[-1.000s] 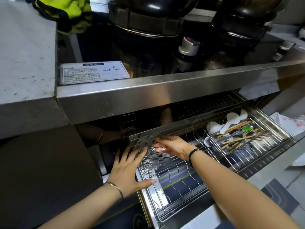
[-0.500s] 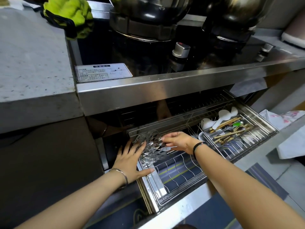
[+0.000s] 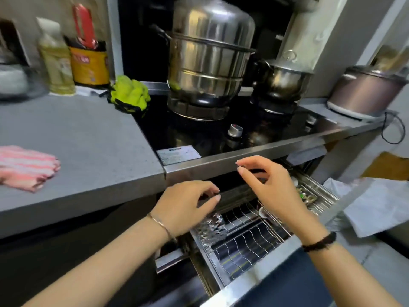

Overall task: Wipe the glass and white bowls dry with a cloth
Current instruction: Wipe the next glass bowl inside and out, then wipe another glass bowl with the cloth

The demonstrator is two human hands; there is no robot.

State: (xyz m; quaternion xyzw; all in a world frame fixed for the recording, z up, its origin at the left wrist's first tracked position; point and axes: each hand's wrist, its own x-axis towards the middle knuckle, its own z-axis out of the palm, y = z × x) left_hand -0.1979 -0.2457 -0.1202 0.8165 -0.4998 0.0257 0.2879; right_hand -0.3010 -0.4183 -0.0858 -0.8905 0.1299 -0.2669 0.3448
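A cut-glass bowl stands in the left end of the pulled-out wire dish drawer below the stove. My left hand hovers just above the bowl, fingers loosely curled, holding nothing. Over the drawer's middle my right hand is raised, fingers relaxed and empty. A pink striped cloth lies folded on the grey counter at far left. The rim of a white dish peeks out under my right hand. No other white bowl shows.
The stove's steel front edge juts out right above the drawer. A tall steamer pot and a smaller pot sit on the burners. A yellow-green rag, bottles, and a rice cooker stand around. Cutlery fills the drawer's right end.
Both hands have let go of the glass bowl and lifted up from the drawer; the bowl stays in the rack. The view has tilted up to take in the counter.
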